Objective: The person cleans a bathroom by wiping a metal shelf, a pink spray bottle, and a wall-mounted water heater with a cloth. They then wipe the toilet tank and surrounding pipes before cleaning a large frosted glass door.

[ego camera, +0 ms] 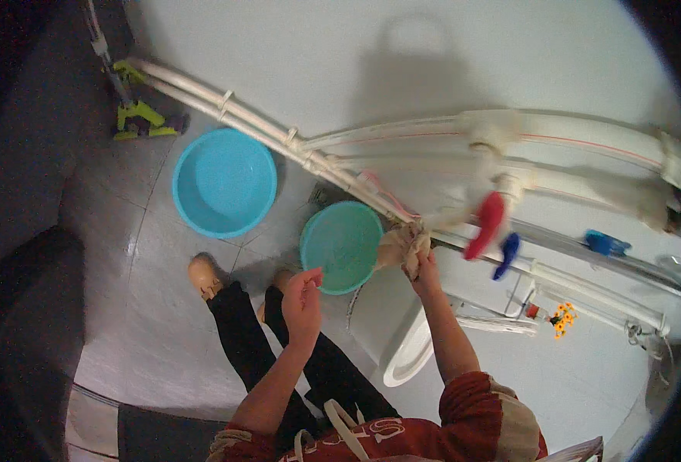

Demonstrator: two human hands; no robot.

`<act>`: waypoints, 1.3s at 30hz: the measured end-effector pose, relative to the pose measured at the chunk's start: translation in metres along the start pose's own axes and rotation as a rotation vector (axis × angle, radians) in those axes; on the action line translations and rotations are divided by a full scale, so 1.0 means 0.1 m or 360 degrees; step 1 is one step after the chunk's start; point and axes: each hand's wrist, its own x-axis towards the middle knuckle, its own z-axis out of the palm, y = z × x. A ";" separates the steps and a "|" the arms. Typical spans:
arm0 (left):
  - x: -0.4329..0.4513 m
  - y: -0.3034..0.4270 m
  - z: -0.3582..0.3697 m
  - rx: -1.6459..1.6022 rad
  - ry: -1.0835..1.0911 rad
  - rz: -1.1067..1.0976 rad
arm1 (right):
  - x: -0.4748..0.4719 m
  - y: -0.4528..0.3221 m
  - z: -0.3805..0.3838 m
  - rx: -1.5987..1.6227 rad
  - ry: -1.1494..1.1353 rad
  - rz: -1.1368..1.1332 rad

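My right hand (pixel 426 274) is closed on a bunched beige cloth (pixel 408 245), held up by the white wall pipes and just right of a green plastic basin (pixel 340 248). In front of my body, my left hand (pixel 304 294) is raised by the near rim of that basin, its fingers curled; whether it holds anything small cannot be told. A larger blue plastic basin (pixel 225 183) stands on the tiled floor, farther left. What lies in the green basin is not clear.
White pipes (pixel 259 130) run along the wall. A toilet (pixel 407 352) is at my right. Red (pixel 485 225) and blue (pixel 507 256) items hang near the pipes. Yellow flowers (pixel 564 319) sit farther right. A mop with green parts (pixel 141 118) stands at the upper left.
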 end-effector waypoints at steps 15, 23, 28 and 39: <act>-1.05 1.49 0.45 0.0156 -0.0263 0.0360 | -1.23 -2.00 -0.22 -0.0798 -0.0015 -0.0815; -1.51 2.08 0.66 0.0329 -0.0433 0.0443 | -0.89 -2.45 -0.50 -0.0903 0.0808 -0.1427; -1.70 2.31 0.77 0.0542 -0.0501 0.0484 | -1.29 -2.27 -0.21 -0.0827 0.0315 -0.1107; -1.85 2.68 1.10 0.0520 -0.0627 0.0616 | -2.93 -4.93 0.01 -0.0881 0.1095 -0.2574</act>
